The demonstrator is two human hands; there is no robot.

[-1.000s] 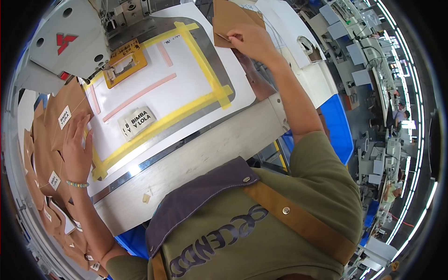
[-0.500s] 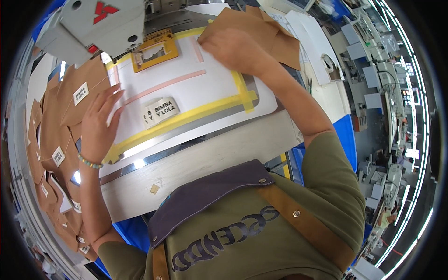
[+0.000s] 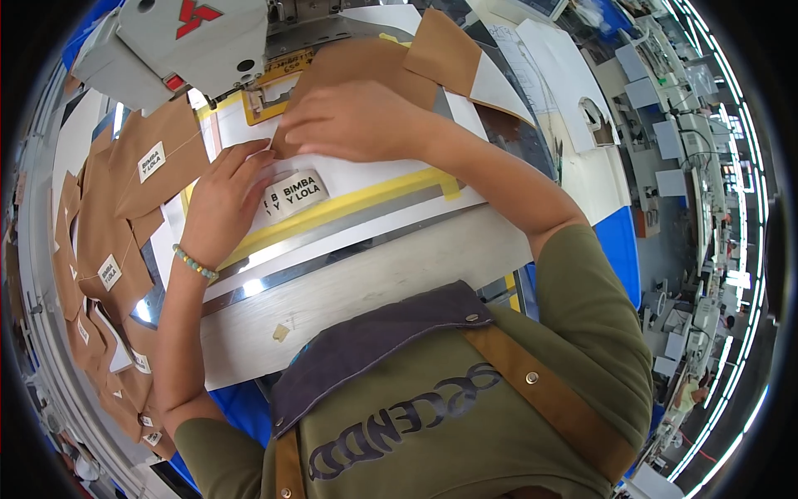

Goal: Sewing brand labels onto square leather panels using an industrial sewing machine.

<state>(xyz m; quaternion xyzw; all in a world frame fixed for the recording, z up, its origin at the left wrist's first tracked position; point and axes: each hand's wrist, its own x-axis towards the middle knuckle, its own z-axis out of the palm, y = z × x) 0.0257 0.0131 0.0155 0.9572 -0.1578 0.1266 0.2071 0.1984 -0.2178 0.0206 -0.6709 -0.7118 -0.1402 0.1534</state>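
My right hand [image 3: 353, 121] is closed on a brown fabric panel [image 3: 366, 66], fingers curled at its near left edge. The panel lies over a white board [image 3: 357, 176] edged with yellow tape. My left hand [image 3: 224, 200], with a beaded bracelet at the wrist, reaches over the board's left side. Its fingers are stretched toward the panel's left corner, the thumb apart from them; whether they grip the corner is unclear. Just right of those fingers lie several white labels [image 3: 299, 190] with dark lettering. A yellow frame [image 3: 268, 106] sits under the sewing machine head [image 3: 191, 46], partly covered by the panel.
On the left hangs a pile of brown panels [image 3: 100, 208] with white labels sewn on. More brown pieces [image 3: 445, 54] lie at the far right of the board. A roll of tape [image 3: 594, 115] rests on white sheets. The pale table edge [image 3: 357, 266] runs in front of me.
My right hand has brought one brown panel leftward and nearer from the stack, onto the white board. My left hand has moved right to the panel's corner.
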